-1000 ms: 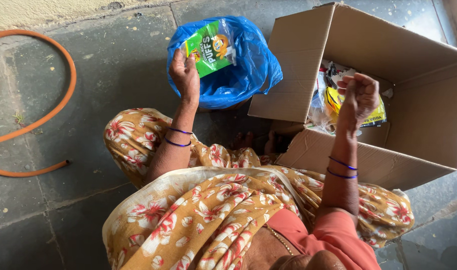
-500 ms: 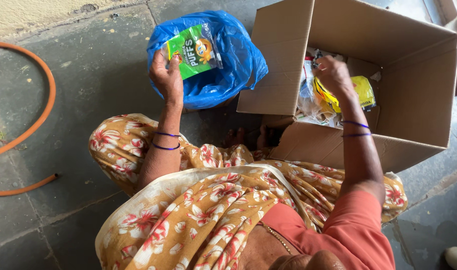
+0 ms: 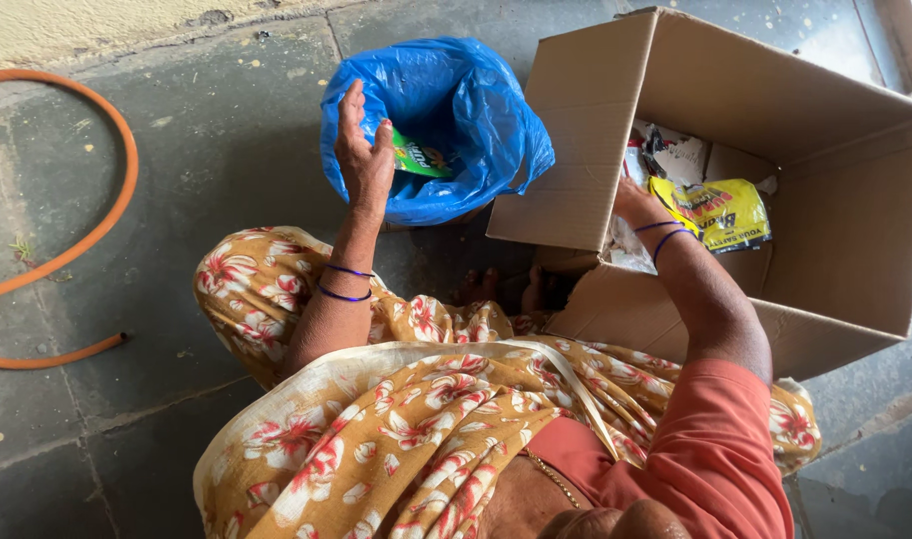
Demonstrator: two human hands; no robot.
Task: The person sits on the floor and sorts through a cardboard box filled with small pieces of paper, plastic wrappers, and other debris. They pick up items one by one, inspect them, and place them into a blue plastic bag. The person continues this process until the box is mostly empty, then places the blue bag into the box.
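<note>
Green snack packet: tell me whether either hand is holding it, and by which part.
Neither. The green snack packet lies inside the blue bag, below the open left hand. The right hand reaches into the cardboard box; its grip is hidden.

Two hands in shot: the left hand (image 3: pixel 364 152) over one blue bag (image 3: pixel 476 110), the right hand (image 3: pixel 630 205) down in one cardboard box (image 3: pixel 775 100). One green packet (image 3: pixel 421 160) lies inside the bag. In the box, one yellow packet (image 3: pixel 720 212) shows plainly, and beside it a heap of clear and white wrappers (image 3: pixel 665 155), too jumbled to count. Bangles: two blue ones on the left wrist (image 3: pixel 348 282), two on the right wrist (image 3: pixel 665 236). One orange hose (image 3: pixel 126 170) curls on the floor, one loop of it. One person, seated.
</note>
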